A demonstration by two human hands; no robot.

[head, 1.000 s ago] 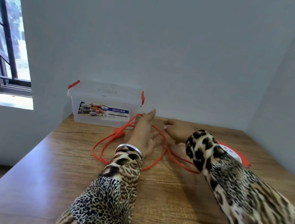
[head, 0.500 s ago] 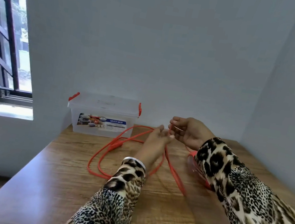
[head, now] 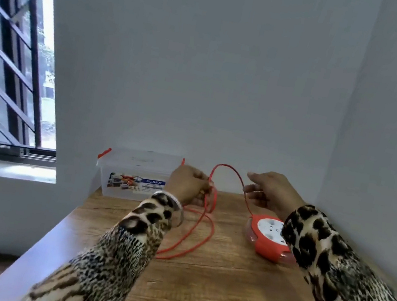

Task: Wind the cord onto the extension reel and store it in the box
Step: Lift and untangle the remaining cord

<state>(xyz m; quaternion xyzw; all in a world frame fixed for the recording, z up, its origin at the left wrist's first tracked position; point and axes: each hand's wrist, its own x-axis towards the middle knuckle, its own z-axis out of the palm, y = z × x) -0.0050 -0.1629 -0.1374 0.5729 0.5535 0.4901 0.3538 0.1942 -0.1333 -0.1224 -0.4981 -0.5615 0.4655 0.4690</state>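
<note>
While gathering slack, left hand (head: 190, 184) grips cord (head: 229, 167) loops | right hand (head: 271, 192) pinches cord, arching it toward reel (head: 268, 238), frame right | box (head: 134, 178) lidded.

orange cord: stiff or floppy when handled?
Likely floppy: the orange cord arches between the left hand and right hand, and its slack droops in loose loops on the table. It probably drags and may tangle.

Plain room: barred window (head: 9, 58), wooden table (head: 218, 300)
</note>
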